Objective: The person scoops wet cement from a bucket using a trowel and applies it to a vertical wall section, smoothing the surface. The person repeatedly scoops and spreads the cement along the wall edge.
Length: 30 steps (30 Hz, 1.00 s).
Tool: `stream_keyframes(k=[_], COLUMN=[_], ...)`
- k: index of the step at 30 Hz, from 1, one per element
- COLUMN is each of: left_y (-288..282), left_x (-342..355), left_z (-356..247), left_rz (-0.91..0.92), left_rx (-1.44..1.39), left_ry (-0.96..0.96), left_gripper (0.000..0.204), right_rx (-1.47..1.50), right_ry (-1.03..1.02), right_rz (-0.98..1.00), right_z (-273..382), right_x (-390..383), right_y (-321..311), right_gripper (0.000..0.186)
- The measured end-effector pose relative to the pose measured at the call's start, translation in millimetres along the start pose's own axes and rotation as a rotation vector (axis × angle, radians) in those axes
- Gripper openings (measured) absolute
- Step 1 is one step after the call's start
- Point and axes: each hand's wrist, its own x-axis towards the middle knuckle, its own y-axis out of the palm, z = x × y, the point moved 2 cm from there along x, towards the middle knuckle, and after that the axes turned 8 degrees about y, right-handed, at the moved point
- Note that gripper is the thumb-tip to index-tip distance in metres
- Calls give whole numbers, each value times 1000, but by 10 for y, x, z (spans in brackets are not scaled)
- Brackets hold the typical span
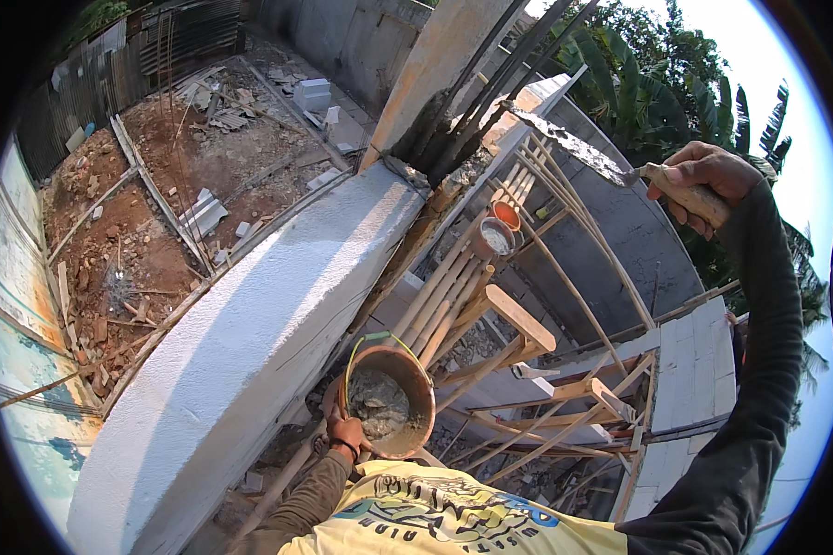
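Observation:
My left hand (345, 433) grips a bucket (416, 398) at the lower middle. Grey wet mortar lies inside it, and its handle is yellow-green. My right hand (703, 183) is raised at upper right, closed round the wooden handle of a trowel (588, 153). Mortar coats the long blade, which points up-left toward dark rebar (467, 116) at a concrete column (407, 83). Rough mortar sits at the foot of the rebar. A white block wall (231, 342) runs diagonally from the column to the lower left, beside the bucket.
Below right are bamboo poles (449, 287), timber supports (518, 314), an orange bucket (506, 214) and another bucket (492, 239). A lower block wall (690, 361) stands at right, with part of a person (739, 342) behind it. At left, a rubble-strewn yard (111, 259) has corrugated fencing (139, 69).

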Motion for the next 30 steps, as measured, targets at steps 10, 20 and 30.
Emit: stream_keyframes(k=[10,20,30], left_y=[-77,88,405], left_x=[-20,-27,-296], left_z=[-354,-603,-929], left_rz=[24,25,-65], left_rx=[-103,-99,34], left_ry=[152,198,258], left_gripper=[74,62,64], right_rx=[-245,-539,-556], right_ry=[-178,-229,-63], right_rz=[74,-249,-100], right_z=[-2347,-2632,-3163], right_x=[757,2208,2112], right_y=[2434,4770,4274], right_gripper=[40,26,26])
